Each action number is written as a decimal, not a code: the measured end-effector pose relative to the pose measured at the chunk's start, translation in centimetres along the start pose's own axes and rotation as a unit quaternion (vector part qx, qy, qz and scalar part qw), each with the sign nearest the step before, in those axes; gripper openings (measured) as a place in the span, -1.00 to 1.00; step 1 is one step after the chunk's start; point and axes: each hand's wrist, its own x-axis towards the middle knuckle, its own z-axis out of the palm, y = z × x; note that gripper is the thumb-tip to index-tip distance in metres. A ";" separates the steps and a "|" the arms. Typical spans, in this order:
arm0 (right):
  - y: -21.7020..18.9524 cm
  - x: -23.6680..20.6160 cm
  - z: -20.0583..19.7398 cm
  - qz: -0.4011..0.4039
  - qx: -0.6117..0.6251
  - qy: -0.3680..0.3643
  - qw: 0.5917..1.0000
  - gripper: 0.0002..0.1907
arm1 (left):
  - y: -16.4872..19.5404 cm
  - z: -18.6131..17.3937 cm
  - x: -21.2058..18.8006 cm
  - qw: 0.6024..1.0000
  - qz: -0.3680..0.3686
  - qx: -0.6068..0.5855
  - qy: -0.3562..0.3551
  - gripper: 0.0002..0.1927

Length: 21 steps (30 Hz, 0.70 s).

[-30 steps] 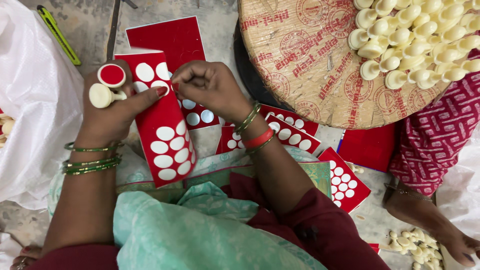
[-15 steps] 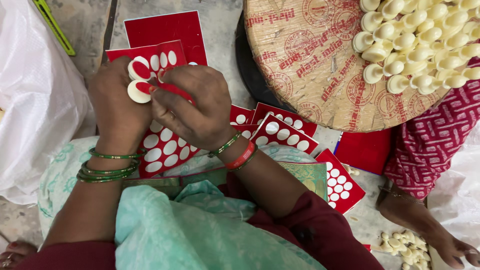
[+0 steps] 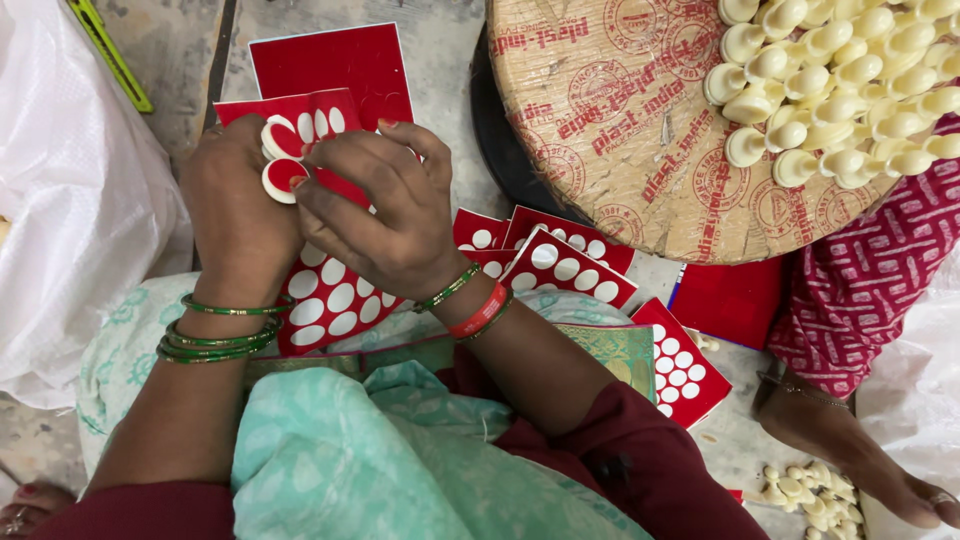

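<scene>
- Head view, hands: the left hand (image 3: 235, 205) is closed round two small cream caps (image 3: 280, 160), held stacked at its fingertips against the top of a red sticker sheet (image 3: 330, 290). A second ago that hand held them out to the left, clear of the sheet; now they sit up at the sheet's far edge.
- The right hand (image 3: 385, 215) has come across from the sheet's middle. Its fingers (image 3: 330, 175) are pinched tight just beside the caps, on what looks like a red round sticker, though I cannot tell whether it is free of the sheet.
- The near cap now shows a red face ringed in cream, so by my reckoning a sticker is being pressed onto it.
- Head view, surroundings: the sheet lies over the lap, its near half full of white holes where stickers are gone.
- More spent sheets (image 3: 570, 265) are fanned on the floor to the right, and a whole red sheet (image 3: 335, 62) lies at the far side.
- Far right, a round wrapped tray (image 3: 620, 130) carries a heap of bare cream caps (image 3: 840, 80).
- A white bag (image 3: 70, 200) slumps at the left.
</scene>
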 end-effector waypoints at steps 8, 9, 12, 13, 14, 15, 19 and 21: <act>0.0 1.3 -0.9 -0.009 0.025 -0.069 0.997 -0.78 | -1.2 0.3 -0.1 1.000 0.008 0.023 0.007 -0.89; 0.1 1.5 -1.1 -0.011 0.030 -0.083 0.996 -0.77 | -1.3 0.3 0.0 1.000 0.007 0.027 0.007 -0.87; 0.8 1.7 -1.3 0.014 0.108 -0.092 0.990 -0.74 | -1.4 0.0 0.2 1.000 0.020 0.007 0.000 -0.81; 1.0 1.7 -1.2 0.094 0.200 -0.106 0.969 -0.74 | -1.3 -0.1 0.2 1.000 0.025 -0.006 -0.002 -0.77; 1.1 1.5 -1.1 0.172 0.290 -0.120 0.934 -0.73 | -1.1 -0.1 0.1 1.000 0.027 -0.008 -0.008 -0.80; 1.2 1.2 -0.9 0.248 0.376 -0.131 0.883 -0.72 | -0.8 -0.1 0.1 0.999 0.029 -0.010 -0.014 -0.81; 1.3 0.1 0.5 0.347 0.542 -0.149 0.751 -0.59 | 0.5 -0.1 -0.1 0.998 0.065 -0.023 -0.003 -0.79; 1.6 -0.3 0.9 0.374 0.583 -0.152 0.705 -0.60 | 1.1 -0.1 -0.2 0.999 0.024 -0.017 -0.023 -0.80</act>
